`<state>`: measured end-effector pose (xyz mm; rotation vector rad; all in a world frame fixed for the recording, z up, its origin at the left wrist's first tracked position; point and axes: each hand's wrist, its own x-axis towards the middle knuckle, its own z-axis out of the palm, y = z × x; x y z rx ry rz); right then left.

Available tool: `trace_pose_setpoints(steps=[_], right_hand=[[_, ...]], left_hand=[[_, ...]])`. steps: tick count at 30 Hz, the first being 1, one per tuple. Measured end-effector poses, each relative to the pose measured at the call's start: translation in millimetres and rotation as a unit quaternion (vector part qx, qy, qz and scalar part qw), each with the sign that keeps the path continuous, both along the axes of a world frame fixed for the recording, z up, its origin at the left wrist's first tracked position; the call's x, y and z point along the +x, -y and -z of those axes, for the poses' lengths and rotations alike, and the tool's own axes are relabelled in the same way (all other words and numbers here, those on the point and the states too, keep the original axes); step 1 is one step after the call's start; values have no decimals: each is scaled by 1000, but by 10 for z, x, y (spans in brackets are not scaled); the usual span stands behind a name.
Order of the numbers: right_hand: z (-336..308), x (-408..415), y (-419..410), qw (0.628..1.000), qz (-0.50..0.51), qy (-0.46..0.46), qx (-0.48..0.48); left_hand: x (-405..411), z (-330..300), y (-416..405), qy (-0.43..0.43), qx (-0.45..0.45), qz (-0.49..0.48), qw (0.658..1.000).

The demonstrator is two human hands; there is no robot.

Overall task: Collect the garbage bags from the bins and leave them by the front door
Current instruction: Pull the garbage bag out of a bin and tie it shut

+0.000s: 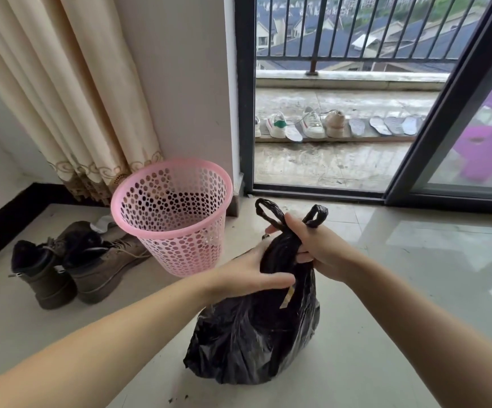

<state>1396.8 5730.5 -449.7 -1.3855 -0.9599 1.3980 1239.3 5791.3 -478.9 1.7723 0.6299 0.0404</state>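
Observation:
A full black garbage bag (256, 334) stands on the pale tiled floor in front of me. Its neck is gathered and two handle loops stick up above my hands. My right hand (315, 248) grips the gathered neck from the right, fingers curled round it. My left hand (247, 275) holds the neck from the left, thumb across the front. A pink perforated plastic bin (174, 213) stands just left of the bag, with no bag in it.
A pair of brown boots (71, 266) lies left of the bin near a cream curtain (62, 92). A sliding glass door (456, 113) stands open onto a balcony with several shoes (312, 123) and insoles. Dirt crumbs dot the floor.

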Motion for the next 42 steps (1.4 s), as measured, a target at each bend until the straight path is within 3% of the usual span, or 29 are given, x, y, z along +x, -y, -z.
trace_pose_setpoints(steps=[2,5,8,11,15,19,24,27,29,31,33,35,39,42], right_hand=[[0,60,18,998,-36,-53,-13],[-58,104,96,987,-134,-86,-32],[-39,112,135,983,-170,66,-12],[57,105,113,963,-109,244,9],[199,54,93,887,30,443,126],[246,-92,95,866,61,425,259],[287,-104,122,854,25,442,274],[381,-60,162,826,49,510,236],[468,36,187,798,70,564,199],[577,210,211,822,94,554,96],[723,426,273,844,89,529,-24],[894,639,419,828,48,547,-115],[1205,890,774,750,-68,617,-229],[1312,930,880,762,-118,567,-288]], left_hand=[[74,157,62,16,-9,-23,1000],[118,135,-18,77,-121,-122,982],[92,118,-121,88,-134,-148,976],[51,110,-101,78,-212,-137,964],[-26,61,-88,22,-271,-26,962],[2,53,-86,37,-348,-99,931],[-6,117,-184,87,-340,-206,914],[56,140,-195,64,-275,-306,909],[48,190,-257,18,-134,-332,934],[-38,280,-354,-31,-7,-327,944],[-218,430,-481,-92,65,-335,936],[-452,609,-597,-163,110,-349,916],[-853,944,-660,-257,71,-375,888],[-942,1066,-596,-285,-36,-383,878]])
